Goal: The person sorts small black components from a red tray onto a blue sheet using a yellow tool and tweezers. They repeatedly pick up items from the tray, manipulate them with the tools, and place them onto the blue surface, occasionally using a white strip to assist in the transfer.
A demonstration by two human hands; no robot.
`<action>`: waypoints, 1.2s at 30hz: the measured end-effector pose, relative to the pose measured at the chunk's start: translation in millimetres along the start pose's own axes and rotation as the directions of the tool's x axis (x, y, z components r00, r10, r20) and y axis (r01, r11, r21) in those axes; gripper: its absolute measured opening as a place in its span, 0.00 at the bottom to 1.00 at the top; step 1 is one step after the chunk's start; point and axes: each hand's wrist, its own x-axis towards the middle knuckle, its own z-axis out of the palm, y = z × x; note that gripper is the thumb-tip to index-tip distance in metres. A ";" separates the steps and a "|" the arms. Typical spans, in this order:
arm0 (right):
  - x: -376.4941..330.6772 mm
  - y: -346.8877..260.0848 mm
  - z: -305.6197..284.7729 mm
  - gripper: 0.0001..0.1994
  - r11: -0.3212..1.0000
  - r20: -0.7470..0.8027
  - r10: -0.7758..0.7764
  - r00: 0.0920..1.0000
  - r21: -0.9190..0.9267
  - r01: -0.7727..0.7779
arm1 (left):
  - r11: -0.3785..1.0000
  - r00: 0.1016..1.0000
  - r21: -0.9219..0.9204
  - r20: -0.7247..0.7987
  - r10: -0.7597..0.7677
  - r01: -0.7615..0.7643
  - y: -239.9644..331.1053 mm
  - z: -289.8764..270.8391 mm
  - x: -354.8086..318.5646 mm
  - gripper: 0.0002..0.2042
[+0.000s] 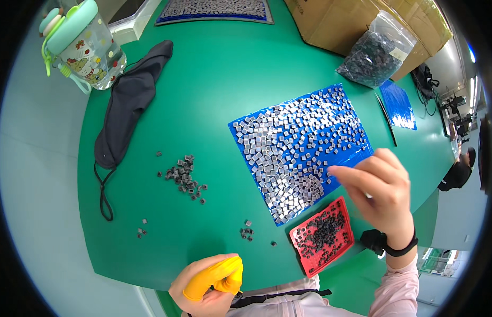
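Bare and pinched at thumb and forefinger, my right hand (pixel 378 185) is over the lower right edge of a blue sheet (pixel 338 158). Whatever its fingertips hold is too small to make out. Many small silvery square pieces (pixel 267 153) cover that sheet. Below the hand lies a red tray (pixel 309 259) with small black parts (pixel 326 232). My left hand (pixel 209 285), its fingers partly in yellow covers, is curled closed at the table's front edge; its contents are hidden. Nearest it are small grey pieces (pixel 247 232), with a larger pile of dark pieces (pixel 185 177) farther back.
A dark cloth pouch (pixel 127 105) and a bottle with a mint lid (pixel 92 53) stand at the left. Toward the back right are a cardboard box (pixel 330 26), a clear bag of dark parts (pixel 375 53), black tweezers (pixel 386 119) and another blue sheet (pixel 398 104).
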 end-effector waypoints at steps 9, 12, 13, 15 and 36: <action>-88.5 24.1 -37.6 0.09 0.817 -0.168 0.532 0.830 -0.156 -0.556 | 0.985 0.982 -0.096 0.139 -0.129 0.143 17.4 -2.8 0.7 0.06; -143.2 41.5 -40.9 0.15 0.694 -0.180 0.634 0.752 -0.297 -0.656 | 0.933 0.951 -0.218 0.184 -0.249 0.287 23.5 7.2 -2.0 0.07; -152.3 39.9 -35.9 0.19 0.644 -0.178 0.689 0.702 -0.292 -0.707 | 0.917 0.945 -0.258 0.202 -0.256 0.304 24.7 11.1 -1.1 0.07; -168.4 35.6 -26.9 0.26 0.534 -0.173 0.788 0.590 -0.284 -0.796 | 0.881 0.936 -0.333 0.228 -0.269 0.335 25.5 18.1 -1.0 0.07; -145.0 -24.7 -22.6 0.20 0.770 -0.086 0.493 0.866 0.505 -0.388 | 0.786 0.883 -0.440 0.380 -0.275 0.435 25.2 73.5 -30.2 0.21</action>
